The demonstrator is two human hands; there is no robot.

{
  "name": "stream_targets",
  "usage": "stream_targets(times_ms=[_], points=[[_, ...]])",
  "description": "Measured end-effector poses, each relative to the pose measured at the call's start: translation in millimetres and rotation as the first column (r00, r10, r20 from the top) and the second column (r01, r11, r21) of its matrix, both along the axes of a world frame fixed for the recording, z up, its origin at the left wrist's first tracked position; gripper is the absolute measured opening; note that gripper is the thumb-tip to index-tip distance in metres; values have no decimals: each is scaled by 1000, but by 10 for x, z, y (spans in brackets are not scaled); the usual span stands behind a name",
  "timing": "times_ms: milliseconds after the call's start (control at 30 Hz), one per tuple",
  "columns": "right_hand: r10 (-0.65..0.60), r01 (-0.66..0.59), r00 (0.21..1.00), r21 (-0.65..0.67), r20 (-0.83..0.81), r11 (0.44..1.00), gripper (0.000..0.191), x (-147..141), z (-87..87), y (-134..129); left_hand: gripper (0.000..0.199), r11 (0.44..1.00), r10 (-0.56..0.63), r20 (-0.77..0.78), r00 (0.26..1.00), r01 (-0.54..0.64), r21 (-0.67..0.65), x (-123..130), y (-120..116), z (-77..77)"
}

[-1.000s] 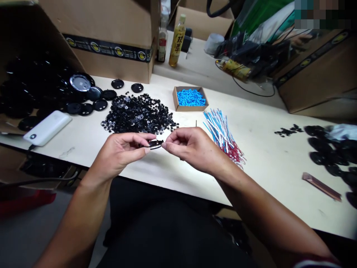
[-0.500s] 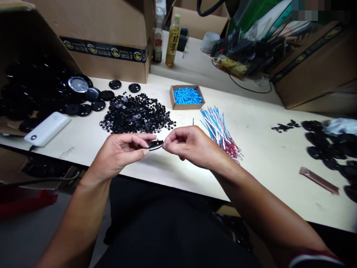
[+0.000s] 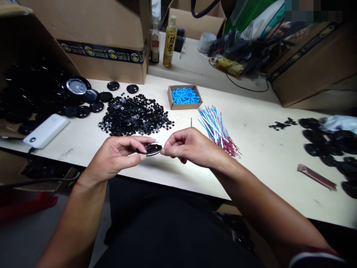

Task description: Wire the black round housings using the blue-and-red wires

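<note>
Left of centre on the worktop, the loose black washers lie heaped within reach of both hands. Your left hand pinches the black disc between nearly closed fingertips, above the worktop near its front edge. Your right hand meets the disc's right rim with its fingertips, steadying it between both hands. Further right, the blue-and-red wires lie fanned apart.

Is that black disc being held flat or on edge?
Nearly flat: the black disc shows its broad face upward between the left hand and right hand.
</note>
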State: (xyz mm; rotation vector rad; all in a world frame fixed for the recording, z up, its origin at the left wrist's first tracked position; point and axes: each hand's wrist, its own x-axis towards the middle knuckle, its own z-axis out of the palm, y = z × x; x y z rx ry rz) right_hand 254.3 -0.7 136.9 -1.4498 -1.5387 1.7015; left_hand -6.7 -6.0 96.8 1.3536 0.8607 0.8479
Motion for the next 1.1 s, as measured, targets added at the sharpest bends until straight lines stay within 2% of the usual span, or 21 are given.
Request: stream_targets(times_ms=[167,300,433,500,567,700,867,1100], points=[[13,-12,998,26,-59,1000,32,24,-61,14,7,999,-39,26,999,39,-18,-20,15,13],[58,-54,987,33,-151,998,37,23,-83,18,7,994,-66,112,992,75,-82,-23,24,-8],[155,-156,967,8,-203,988,31,28,-68,22,6,987,-76,170,982,99,-127,-4,30,-67],[154,-158,966,-6,-207,987,28,36,-59,20,6,986,-68,160,985,91,-142,10,29,-92],[114,-119,975,-15,-190,993,27,44,-53,13,11,986,-53,109,993,69,-150,28,21,-92],[74,-68,992,56,-98,996,21,46,-39,-8,41,991,-19,-32,999,15,-134,100,-13,-11],[59,-54,998,218,-16,974,13,11,-22,-22,28,998,25,-95,995,-30,-52,259,-21,67],[28,-45,998,295,62,955,12,-17,-3,-48,21,998,39,-61,997,-42,-55,373,56,-6]])
